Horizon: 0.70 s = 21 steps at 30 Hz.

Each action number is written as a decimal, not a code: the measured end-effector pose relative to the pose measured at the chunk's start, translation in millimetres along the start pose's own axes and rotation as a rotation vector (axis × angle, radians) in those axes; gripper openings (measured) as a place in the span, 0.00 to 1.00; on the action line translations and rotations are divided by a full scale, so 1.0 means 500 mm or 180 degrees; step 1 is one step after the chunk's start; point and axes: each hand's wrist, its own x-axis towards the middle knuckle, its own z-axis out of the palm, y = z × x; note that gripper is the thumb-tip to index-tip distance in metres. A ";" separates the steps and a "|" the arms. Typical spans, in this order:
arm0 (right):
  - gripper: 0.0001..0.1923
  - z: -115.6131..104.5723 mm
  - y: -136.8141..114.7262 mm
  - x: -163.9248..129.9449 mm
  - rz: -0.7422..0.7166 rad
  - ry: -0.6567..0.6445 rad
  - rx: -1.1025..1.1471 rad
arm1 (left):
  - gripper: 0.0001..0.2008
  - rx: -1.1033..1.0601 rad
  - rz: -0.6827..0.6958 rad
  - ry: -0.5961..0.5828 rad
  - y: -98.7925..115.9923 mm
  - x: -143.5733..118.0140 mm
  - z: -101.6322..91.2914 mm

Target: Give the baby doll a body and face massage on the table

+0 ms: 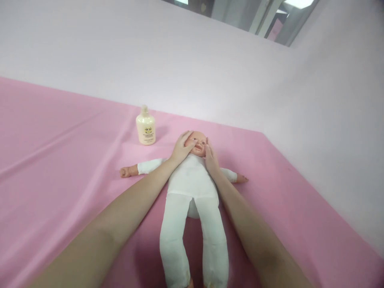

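A baby doll (192,188) in a white body suit lies on its back on the pink sheet (60,160), arms spread, legs toward me. My left hand (181,149) rests flat on the left side of the doll's head, fingers over the cheek and temple. My right hand (211,158) lies against the other side of the head, fingers apart. Neither hand holds anything. A cream lotion bottle (145,127) stands upright just behind and left of the doll's head.
The pink sheet covers the whole surface out to a pale wall (210,60) behind and to the right. A gap at the top right shows part of another room (255,16).
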 end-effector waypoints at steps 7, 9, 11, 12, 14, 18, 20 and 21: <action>0.30 0.006 -0.004 0.001 0.0105 0.0065 0.0025 | 0.21 0.0058 -0.0016 0.0042 -0.003 0.000 0.000; 0.30 0.009 -0.004 0.002 0.0092 0.0078 0.0060 | 0.21 0.0070 -0.0007 0.0053 -0.005 0.000 -0.001; 0.31 0.012 -0.002 0.003 0.0071 0.0093 0.0119 | 0.21 0.0077 0.0025 0.0046 -0.007 0.000 -0.003; 0.31 0.013 -0.001 0.003 0.0061 0.0101 0.0147 | 0.21 0.0080 0.0042 0.0040 -0.007 0.000 -0.003; 0.32 0.015 0.004 0.005 0.0036 0.0104 0.0181 | 0.21 0.0094 0.0055 0.0032 -0.008 0.000 -0.004; 0.32 0.014 0.010 0.007 -0.0023 0.0093 0.0173 | 0.21 0.0114 0.0024 0.0037 -0.006 0.001 -0.004; 0.32 0.013 0.012 0.007 -0.0032 0.0082 0.0166 | 0.21 0.0116 0.0017 0.0036 -0.004 0.001 -0.004; 0.32 0.013 0.012 0.007 -0.0031 0.0080 0.0168 | 0.21 0.0115 0.0017 0.0038 -0.004 0.001 -0.004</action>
